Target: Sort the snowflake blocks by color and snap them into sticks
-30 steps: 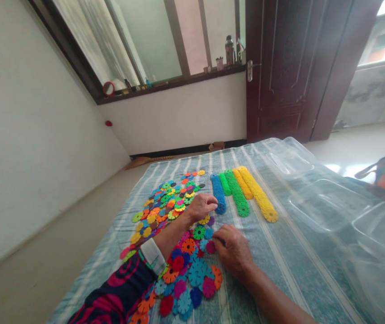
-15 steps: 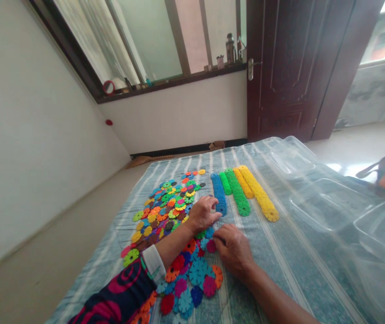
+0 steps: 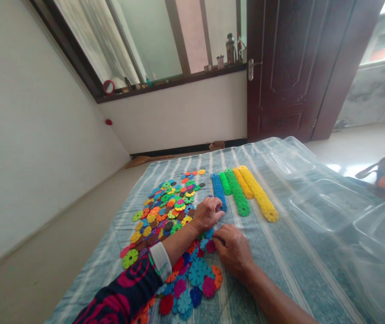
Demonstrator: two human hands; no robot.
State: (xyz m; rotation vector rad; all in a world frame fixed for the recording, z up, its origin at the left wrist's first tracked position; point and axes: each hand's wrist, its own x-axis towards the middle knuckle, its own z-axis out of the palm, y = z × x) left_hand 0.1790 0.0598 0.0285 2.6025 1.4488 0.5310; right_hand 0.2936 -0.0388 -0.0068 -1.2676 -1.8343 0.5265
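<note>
My left hand [image 3: 208, 213] rests at the near end of a row of overlapping blue snowflake discs [image 3: 217, 189], its fingers bent and closed. They cover that end of the row, so what they pinch is hidden. Nearer to me, my right hand [image 3: 233, 249] is curled with its fingertips down at the edge of a loose pile of multicoloured snowflake discs [image 3: 158, 211], beside a magenta disc [image 3: 210, 245]. Whether it holds a disc cannot be seen. Right of the blue row lie a short green row [image 3: 225, 183], a long green row [image 3: 238, 193] and two yellow rows [image 3: 259, 193].
A striped cloth [image 3: 280, 270] covers the surface under the discs. Several clear plastic containers [image 3: 330, 204] stand along the right side. Behind are a white wall [image 3: 179, 117], a window ledge with a flask [image 3: 230, 48] and a dark red door [image 3: 290, 67].
My left hand has shifted slightly right and forward over the near end of the blue row, its finger and thumb drawing closer. My right hand has barely moved.
</note>
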